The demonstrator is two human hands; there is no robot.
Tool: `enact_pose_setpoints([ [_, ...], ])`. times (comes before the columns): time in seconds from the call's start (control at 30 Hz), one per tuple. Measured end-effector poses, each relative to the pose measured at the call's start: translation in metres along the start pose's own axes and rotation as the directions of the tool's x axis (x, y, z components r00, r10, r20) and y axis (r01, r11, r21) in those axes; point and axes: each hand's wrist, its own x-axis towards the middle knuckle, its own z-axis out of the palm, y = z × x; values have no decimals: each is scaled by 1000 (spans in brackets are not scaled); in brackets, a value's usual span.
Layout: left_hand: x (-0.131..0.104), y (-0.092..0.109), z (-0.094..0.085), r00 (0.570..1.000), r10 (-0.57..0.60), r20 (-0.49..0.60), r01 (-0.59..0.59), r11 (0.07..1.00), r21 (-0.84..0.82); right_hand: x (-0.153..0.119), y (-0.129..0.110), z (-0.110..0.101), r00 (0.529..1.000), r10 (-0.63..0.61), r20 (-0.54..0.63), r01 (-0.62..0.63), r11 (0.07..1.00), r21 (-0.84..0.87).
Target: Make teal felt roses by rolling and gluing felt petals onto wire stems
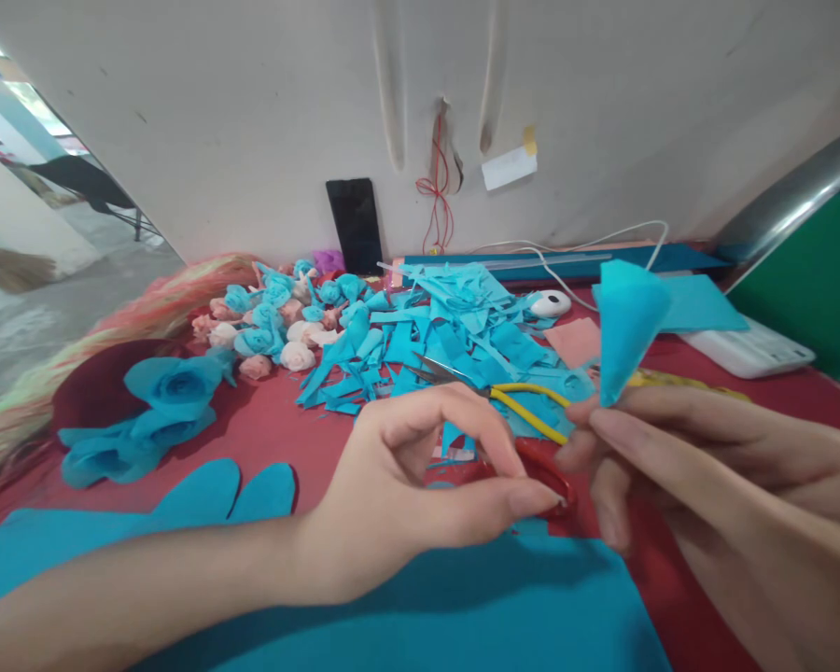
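My right hand pinches the narrow lower tip of a blue paper cone, wide end up, between thumb and fingers. My left hand is to the left with thumb and index finger curled together in a pinch; anything between them is too small to make out. Behind that hand's fingertips is a red loop-shaped object, partly hidden. Yellow-handled scissors lie just beyond both hands. A large blue sheet is spread under my left arm, with rounded blue pieces at its far edge.
Blue paper scraps are heaped mid-table. Small paper roses and larger blue flowers lie left. A black phone leans against the wall. Behind the cone are blue sheets, a white device and a white cable.
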Motion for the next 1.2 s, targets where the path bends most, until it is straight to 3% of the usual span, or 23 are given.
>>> enact_pose_setpoints([
  [0.13, -2, 2, -2, 998, 60, 36, -63, 993, 98, 0, 1, 2, 999, -31, -7, 31, 999, -6],
  [0.33, -2, 0, -1, 999, 44, 29, -45, 998, 52, 1, 3, 2, 1000, -28, 2, 28, 1000, -7],
  [0.5, 1, 2, -1, 997, 69, 36, -73, 989, 125, 1, 3, 2, 1000, -13, 9, 13, 999, -43],
  [0.77, -1, 0, -4, 997, 67, 44, -73, 984, 164, 5, -1, 7, 987, 19, -157, -28, 998, -56],
  [0.93, 2, -1, -2, 1000, 23, -16, -22, 996, 88, 2, 1, 3, 993, 14, -120, -22, 998, -64],
  [1.2, 1, -4, 1, 999, 8, -38, -12, 995, -103, -1, 3, -1, 996, 8, 90, -8, 1000, -5],
])
